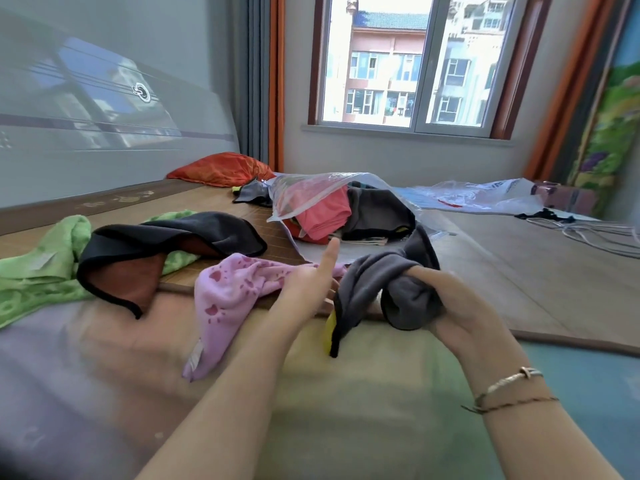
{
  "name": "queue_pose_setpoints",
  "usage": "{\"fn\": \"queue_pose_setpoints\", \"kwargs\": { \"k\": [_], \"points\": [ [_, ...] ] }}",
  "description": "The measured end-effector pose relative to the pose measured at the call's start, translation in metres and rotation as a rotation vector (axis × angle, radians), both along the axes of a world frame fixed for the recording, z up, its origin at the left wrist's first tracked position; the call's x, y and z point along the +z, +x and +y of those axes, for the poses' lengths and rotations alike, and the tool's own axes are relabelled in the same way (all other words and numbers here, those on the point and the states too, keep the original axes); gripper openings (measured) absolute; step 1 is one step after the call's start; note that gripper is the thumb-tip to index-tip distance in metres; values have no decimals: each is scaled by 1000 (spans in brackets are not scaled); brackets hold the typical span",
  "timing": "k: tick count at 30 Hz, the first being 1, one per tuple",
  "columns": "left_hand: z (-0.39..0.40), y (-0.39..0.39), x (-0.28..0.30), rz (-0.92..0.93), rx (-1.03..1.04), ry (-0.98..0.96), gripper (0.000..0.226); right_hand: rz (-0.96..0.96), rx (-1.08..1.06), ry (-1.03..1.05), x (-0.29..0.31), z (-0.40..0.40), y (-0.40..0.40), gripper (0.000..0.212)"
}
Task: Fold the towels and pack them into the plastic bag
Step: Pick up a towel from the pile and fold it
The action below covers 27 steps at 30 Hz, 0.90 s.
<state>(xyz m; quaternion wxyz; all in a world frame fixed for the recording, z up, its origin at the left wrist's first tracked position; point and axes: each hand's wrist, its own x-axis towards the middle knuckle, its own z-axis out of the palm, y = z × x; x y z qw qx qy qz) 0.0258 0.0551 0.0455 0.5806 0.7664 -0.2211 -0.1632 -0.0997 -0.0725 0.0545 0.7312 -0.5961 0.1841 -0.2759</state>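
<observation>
Right hand (446, 306) clenched round bunched grey towel (377, 282); left hand (311, 289) released, fingertips hidden behind it.

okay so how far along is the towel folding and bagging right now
Partly done. The clear plastic bag already holds folded cloths, a coral one and a dark grey one. In hand: the right hand grips a bunched grey towel, with the left hand at its edge. Left: the lilac towel, black-and-brown towel and green towel lie unfolded.

Single head-worn view, looking forward and down, close over the bed (346, 393), facing the window (412, 60)
</observation>
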Motion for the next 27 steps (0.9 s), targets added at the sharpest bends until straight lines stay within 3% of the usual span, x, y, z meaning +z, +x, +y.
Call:
{"fn": "queue_pose_setpoints", "kwargs": {
  "k": [2,5,8,10,13,14,17,19,21,24,27],
  "points": [
    [0,-14,6,296,-187,-28,60,-43,95,60,9,3,-8,39],
    [10,-15,-1,419,-230,-218,29,-136,243,167,18,9,-19,18],
    [23,-1,-3,523,-117,-421,28,-214,306,239,21,6,-26,26],
    [32,3,1,453,-7,-450,34,-114,236,146,14,-1,-27,29],
    [45,2,7,331,102,-490,16,155,-36,-32,-2,-17,-24,22],
    [49,1,9,315,144,-507,23,251,-111,-102,-7,-21,-23,20],
    [59,4,8,338,207,-526,26,421,-265,-227,-14,-31,-20,32],
    [65,12,5,317,207,-494,32,378,-324,-199,-12,-33,-20,49],
    [71,22,-2,228,204,-382,57,236,-270,-78,-6,-33,-22,46],
    [82,16,6,16,277,-293,45,-8,-5,120,9,-22,-32,13],
    [91,13,16,-82,190,-283,32,-8,140,5,18,-14,-40,35]
  ]
}}
